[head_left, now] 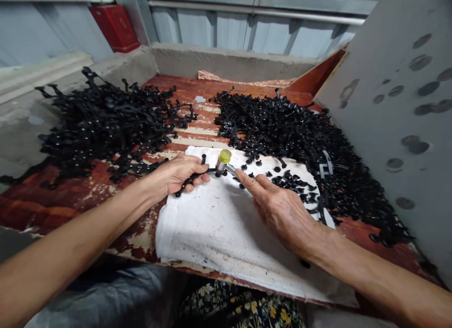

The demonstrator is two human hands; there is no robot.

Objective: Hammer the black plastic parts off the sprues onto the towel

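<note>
My left hand [189, 173] is closed around a thin black branched piece [192, 178] with round knobbed ends, over the white cloth [219, 224]. My right hand [271, 203] grips the metal handle of a small mallet [225, 156], index finger stretched along it. The mallet head has a yellow-green cap and a silver body. It stands right over the tip of the black piece, and whether the two touch I cannot tell. Small black round-headed bits [294, 183] lie scattered on the cloth to the right of the mallet.
Black branched pieces form a large pile [106, 116] at left and another pile [278, 121] at right. A grey spotted panel [399, 107] leans at the right. A red box [118, 29] sits at the back left, by a low concrete ledge [226, 62].
</note>
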